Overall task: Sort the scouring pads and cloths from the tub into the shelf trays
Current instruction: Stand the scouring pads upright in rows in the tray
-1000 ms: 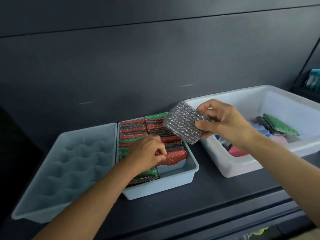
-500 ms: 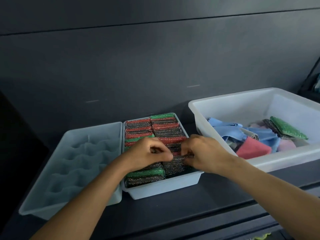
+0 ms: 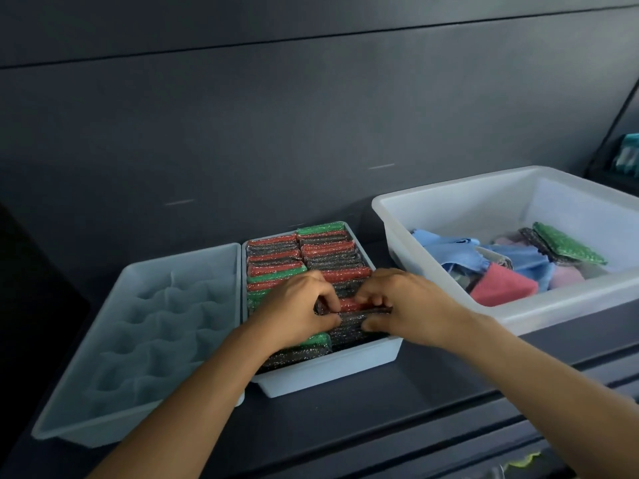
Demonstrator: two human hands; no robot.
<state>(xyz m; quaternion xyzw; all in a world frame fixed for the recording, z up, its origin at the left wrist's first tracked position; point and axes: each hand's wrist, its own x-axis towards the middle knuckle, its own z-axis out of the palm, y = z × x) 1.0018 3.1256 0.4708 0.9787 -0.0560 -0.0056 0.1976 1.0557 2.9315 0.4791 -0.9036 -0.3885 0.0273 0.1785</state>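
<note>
A pale blue tray (image 3: 332, 373) in the middle of the shelf is packed with red, green and silver scouring pads standing on edge in two rows. A silver scouring pad (image 3: 351, 319) stands near the front of the right row. My left hand (image 3: 297, 311) pinches its left end and my right hand (image 3: 411, 305) pinches its right end, pressing it down among the others. To the right stands a white tub (image 3: 449, 198) holding blue cloths (image 3: 446, 252), a pink cloth (image 3: 501, 285) and a green scouring pad (image 3: 567, 245).
A second pale tray (image 3: 145, 326) with a dimpled floor sits left of the pad tray and holds nothing. A dark wall panel rises right behind the trays. The shelf's front edge runs just below the trays.
A second ago my right hand held the silver pad in the air above the tray. It has since come down into the right row, and both hands now hold it there.
</note>
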